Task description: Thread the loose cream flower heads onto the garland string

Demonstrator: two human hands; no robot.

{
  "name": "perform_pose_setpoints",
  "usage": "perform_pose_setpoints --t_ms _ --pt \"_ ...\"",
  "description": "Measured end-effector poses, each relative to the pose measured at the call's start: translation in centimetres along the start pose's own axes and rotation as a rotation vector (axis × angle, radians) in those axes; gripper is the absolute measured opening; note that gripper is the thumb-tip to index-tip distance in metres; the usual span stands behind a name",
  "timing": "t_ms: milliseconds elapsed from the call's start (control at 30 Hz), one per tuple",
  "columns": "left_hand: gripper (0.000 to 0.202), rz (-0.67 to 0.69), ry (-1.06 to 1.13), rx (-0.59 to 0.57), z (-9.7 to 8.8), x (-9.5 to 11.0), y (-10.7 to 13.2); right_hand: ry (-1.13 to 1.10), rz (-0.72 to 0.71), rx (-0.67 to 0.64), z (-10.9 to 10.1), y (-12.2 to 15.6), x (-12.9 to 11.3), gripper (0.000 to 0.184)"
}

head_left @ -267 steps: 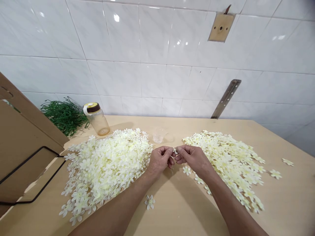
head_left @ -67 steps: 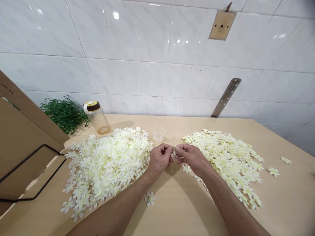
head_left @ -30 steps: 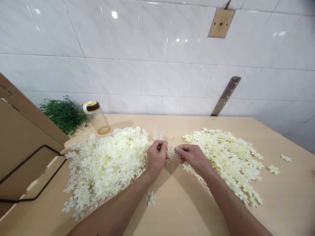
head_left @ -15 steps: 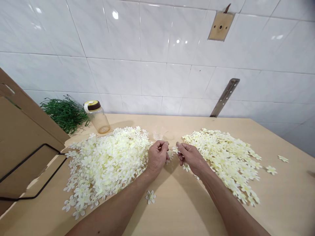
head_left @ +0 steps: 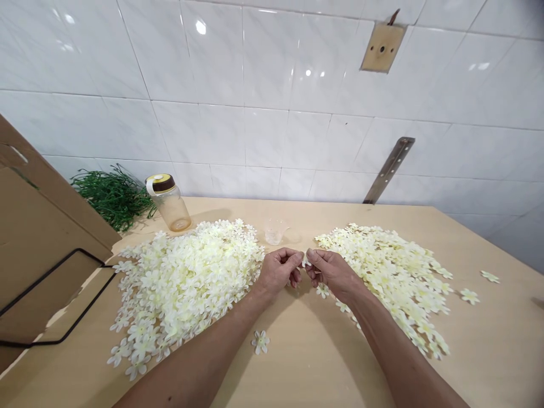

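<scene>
Pinching thin fabric flower [head_left: 304, 262] (cream, star-shaped) between left hand [head_left: 278, 273] and right hand [head_left: 332, 273]

Amber bottle [head_left: 170, 204], green foliage [head_left: 111, 195], cardboard box [head_left: 38, 249]

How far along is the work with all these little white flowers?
Which heap is finished I cannot tell. The left pile is bigger and fluffier; the right pile lies flatter and thinner. In hand: the left hand and right hand pinch one small flower between fingertips. Both piles hold plenty, and a stray flower lies loose on the table, so much probably remains.
</scene>
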State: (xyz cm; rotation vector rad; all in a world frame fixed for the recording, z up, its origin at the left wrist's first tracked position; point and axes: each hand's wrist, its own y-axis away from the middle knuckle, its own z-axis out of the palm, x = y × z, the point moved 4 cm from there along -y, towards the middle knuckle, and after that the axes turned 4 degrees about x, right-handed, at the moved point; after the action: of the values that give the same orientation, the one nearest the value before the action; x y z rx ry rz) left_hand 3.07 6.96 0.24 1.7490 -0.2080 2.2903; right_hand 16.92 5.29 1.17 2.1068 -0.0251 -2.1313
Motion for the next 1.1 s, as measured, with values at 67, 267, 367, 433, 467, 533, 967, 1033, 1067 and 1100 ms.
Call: perform_pose_setpoints --t_ms 67,267,367,433,467,533,967,1033,1067,1100 --pt "0.035 -0.003 0.002 0.013 -0.1 0.2 0.0 -0.016 0.000 -0.038 0.0 0.0 0.0 0.048" --pt "0.032 -0.061 0.052 0.033 -0.1 0.3 0.2 0.025 -0.027 -0.138 0.0 0.4 -0.5 0.037" --pt "0.030 -0.085 0.069 0.016 0.0 0.3 0.3 0.040 -0.027 -0.160 0.0 0.5 -0.7 0.036" --pt "0.027 -0.103 0.084 0.001 0.1 0.3 0.4 0.047 -0.026 -0.145 -0.1 0.5 -0.7 0.037" --pt "0.025 -0.113 0.092 -0.011 0.1 0.3 0.4 0.048 -0.027 -0.131 -0.2 0.4 -0.7 0.037" --pt "0.022 -0.126 0.109 -0.045 0.2 0.2 0.5 0.046 -0.038 -0.096 -0.4 0.3 -0.8 0.037" --pt "0.029 -0.151 0.122 -0.163 0.2 -0.5 0.2 0.162 -0.022 -0.219 -0.8 0.9 -1.3 0.034" --pt "0.029 -0.159 0.143 -0.169 0.2 -0.6 0.2 0.152 -0.024 -0.233 -0.9 1.0 -1.4 0.033" --pt "0.029 -0.160 0.149 -0.169 0.2 -0.7 0.2 0.148 -0.026 -0.240 -0.9 1.0 -1.5 0.033" --pt "0.029 -0.162 0.155 -0.169 0.2 -0.7 0.2 0.144 -0.029 -0.246 -0.9 1.1 -1.6 0.033"
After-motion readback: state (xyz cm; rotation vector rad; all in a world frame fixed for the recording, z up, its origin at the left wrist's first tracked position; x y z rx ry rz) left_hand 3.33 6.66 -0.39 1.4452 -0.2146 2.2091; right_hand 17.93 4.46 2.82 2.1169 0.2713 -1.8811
